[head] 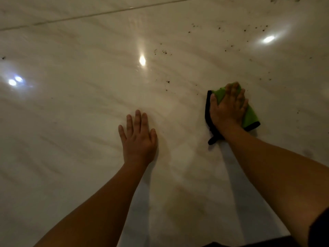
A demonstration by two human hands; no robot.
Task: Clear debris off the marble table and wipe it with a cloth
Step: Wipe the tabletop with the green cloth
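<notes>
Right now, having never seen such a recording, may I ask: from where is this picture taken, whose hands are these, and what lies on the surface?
There is no machine. A person wears a camera on the head, so the one picture looks forward and down, as that person sees. The surface is a shiny marble table. The left hand lies flat on the bare marble and holds nothing. The right hand presses flat on a green cloth with a black edge. Small dark specks of debris lie scattered beyond the cloth, mostly toward the upper right. The bright spots are light reflections.
</notes>
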